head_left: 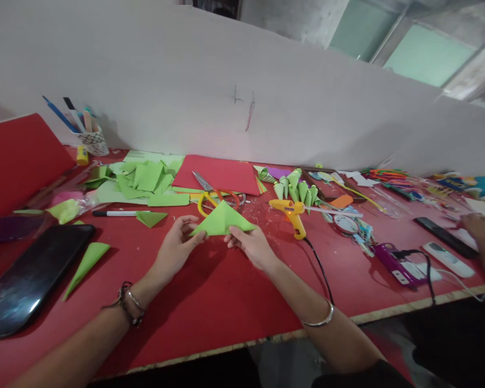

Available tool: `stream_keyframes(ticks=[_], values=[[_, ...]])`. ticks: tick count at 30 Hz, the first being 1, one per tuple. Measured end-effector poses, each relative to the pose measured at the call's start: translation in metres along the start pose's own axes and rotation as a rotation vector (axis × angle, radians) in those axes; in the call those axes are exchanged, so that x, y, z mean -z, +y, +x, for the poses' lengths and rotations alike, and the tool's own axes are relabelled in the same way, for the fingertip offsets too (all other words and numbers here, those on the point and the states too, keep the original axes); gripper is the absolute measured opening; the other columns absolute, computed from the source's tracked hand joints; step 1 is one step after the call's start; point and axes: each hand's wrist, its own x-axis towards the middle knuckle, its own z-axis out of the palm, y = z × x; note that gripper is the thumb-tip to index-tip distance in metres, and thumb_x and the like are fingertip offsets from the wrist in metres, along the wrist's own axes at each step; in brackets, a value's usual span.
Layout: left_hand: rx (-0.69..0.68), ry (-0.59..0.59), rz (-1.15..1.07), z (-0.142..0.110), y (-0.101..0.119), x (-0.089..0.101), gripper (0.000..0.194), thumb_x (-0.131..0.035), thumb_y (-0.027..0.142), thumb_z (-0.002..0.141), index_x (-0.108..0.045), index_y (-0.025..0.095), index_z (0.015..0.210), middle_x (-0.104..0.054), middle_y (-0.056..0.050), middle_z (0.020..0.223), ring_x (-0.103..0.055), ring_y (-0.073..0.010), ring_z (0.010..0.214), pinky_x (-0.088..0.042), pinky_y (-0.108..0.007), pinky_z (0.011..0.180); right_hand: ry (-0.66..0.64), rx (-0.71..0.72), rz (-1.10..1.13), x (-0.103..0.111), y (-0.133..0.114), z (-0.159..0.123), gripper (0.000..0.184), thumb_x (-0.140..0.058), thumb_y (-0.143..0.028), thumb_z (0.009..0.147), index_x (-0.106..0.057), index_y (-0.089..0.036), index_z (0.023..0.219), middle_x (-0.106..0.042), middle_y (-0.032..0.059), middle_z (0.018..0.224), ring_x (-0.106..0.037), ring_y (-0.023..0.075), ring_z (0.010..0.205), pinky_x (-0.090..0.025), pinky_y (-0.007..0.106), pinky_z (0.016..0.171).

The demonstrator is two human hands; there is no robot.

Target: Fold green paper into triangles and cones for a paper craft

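Note:
A folded triangle of light green paper (223, 220) is held just above the red table, its point facing away from me. My left hand (182, 237) pinches its left corner between thumb and fingers. With the thumb on top, my right hand (248, 243) grips the paper right of its middle. Behind the paper lie scissors (205, 183) with yellow and orange handles. A yellow glue gun (291, 214) rests right of my right hand. Left of my left hand are a marker (115, 213), a small folded green piece (151, 218) and a green paper cone (88, 264).
A heap of green paper pieces (147, 175) and red sheets (216, 173) lie at the back. Several green cones (295, 186) stand behind the glue gun. A black phone (36, 275) lies left. A purple power strip (400, 267) and another person's hand (483, 231) are at right.

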Motion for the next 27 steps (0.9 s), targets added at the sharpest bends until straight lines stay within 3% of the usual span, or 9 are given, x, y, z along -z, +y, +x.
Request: stream_keyframes(ticks=[3,7,13,27], values=[[0.019,0.011,-0.077,0.000,-0.002,-0.001,0.039,-0.066,0.032,0.064,-0.044,0.019,0.094,-0.056,0.005,0.073,-0.057,-0.0082,0.064,-0.046,-0.022,0.066,0.005,-0.012,-0.049,-0.001,0.000,-0.002,0.025,-0.066,-0.037,0.065,-0.062,-0.013,0.063,-0.063,0.0014,0.056,-0.054,0.0076,0.045,-0.044,0.022,0.049],[0.069,0.045,-0.184,-0.002,-0.008,-0.003,0.043,-0.068,0.035,0.064,-0.050,0.018,0.098,-0.062,0.002,0.075,-0.059,-0.0108,0.069,-0.046,-0.024,0.071,-0.003,0.014,-0.034,-0.005,0.000,-0.003,0.020,-0.067,-0.033,0.063,-0.063,-0.013,0.065,-0.063,0.0004,0.058,-0.055,0.0080,0.047,-0.046,0.023,0.053],[0.053,-0.079,0.065,-0.008,-0.006,-0.011,0.028,-0.062,0.041,0.068,-0.062,0.015,0.077,-0.068,-0.003,0.080,-0.060,-0.0177,0.076,-0.047,-0.029,0.075,-0.037,0.049,-0.074,-0.014,-0.001,-0.008,0.018,-0.066,-0.032,0.064,-0.062,-0.014,0.063,-0.062,-0.0003,0.057,-0.056,0.0089,0.048,-0.048,0.023,0.053],[-0.087,-0.028,0.359,-0.008,0.003,-0.009,0.025,-0.057,0.040,0.069,-0.058,0.016,0.063,-0.065,-0.001,0.061,-0.058,-0.0165,0.060,-0.046,-0.026,0.062,-0.113,0.081,-0.162,-0.014,-0.004,-0.010,0.020,-0.064,-0.034,0.065,-0.059,-0.015,0.068,-0.060,-0.0018,0.058,-0.057,0.0097,0.047,-0.049,0.024,0.051]])
